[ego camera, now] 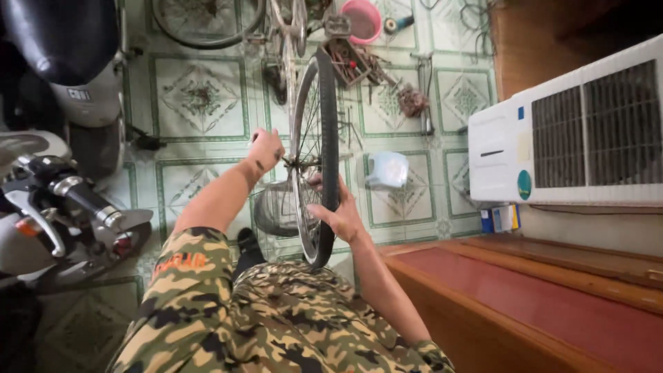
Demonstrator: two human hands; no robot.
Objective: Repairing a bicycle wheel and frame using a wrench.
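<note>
A bicycle wheel [324, 124] with a black tyre and thin spokes stands upright in front of me, seen edge-on. My left hand [266, 148] is closed on a small dark tool at the wheel's hub, on its left side. My right hand [338, 211] grips the tyre and rim low on the right side, with fingers reaching through to the spokes. Both my forearms come out of camouflage sleeves. Below the hub, behind the wheel, sits a wire basket [276, 207].
A bicycle frame [286, 27] lies on the tiled floor beyond the wheel, with a tray of tools [349, 62] and a pink bowl [364, 19]. A pale mug [387, 169] stands right of the wheel. A motorbike [62, 200] is on the left, an air cooler [573, 131] and wooden bench [539, 304] on the right.
</note>
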